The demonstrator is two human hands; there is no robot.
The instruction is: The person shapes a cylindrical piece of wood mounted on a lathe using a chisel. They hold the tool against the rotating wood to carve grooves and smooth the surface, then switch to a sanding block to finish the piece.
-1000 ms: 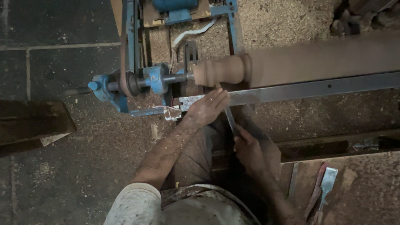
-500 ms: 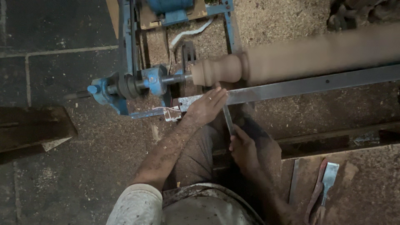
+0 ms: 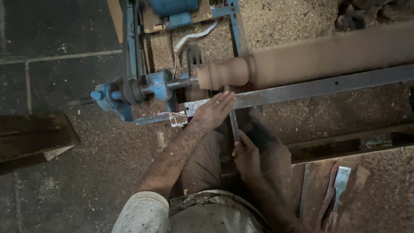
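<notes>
Steel chisel [image 3: 233, 124] points up-frame at workpiece [image 3: 302, 60]; right hand [image 3: 246, 156] fingers grip it, left hand [image 3: 213, 111] fingers flat on top.

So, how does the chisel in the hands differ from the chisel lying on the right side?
The held chisel points up toward the turned wood, across the metal rail; the spare chisel lies flat on the sawdust-covered surface, beside a reddish tool. The held one is mostly covered, the left hand over its front and the right hand gripping its rear; the spare one is untouched and shows a broad, pale blade. Both are flat metal blades.
</notes>
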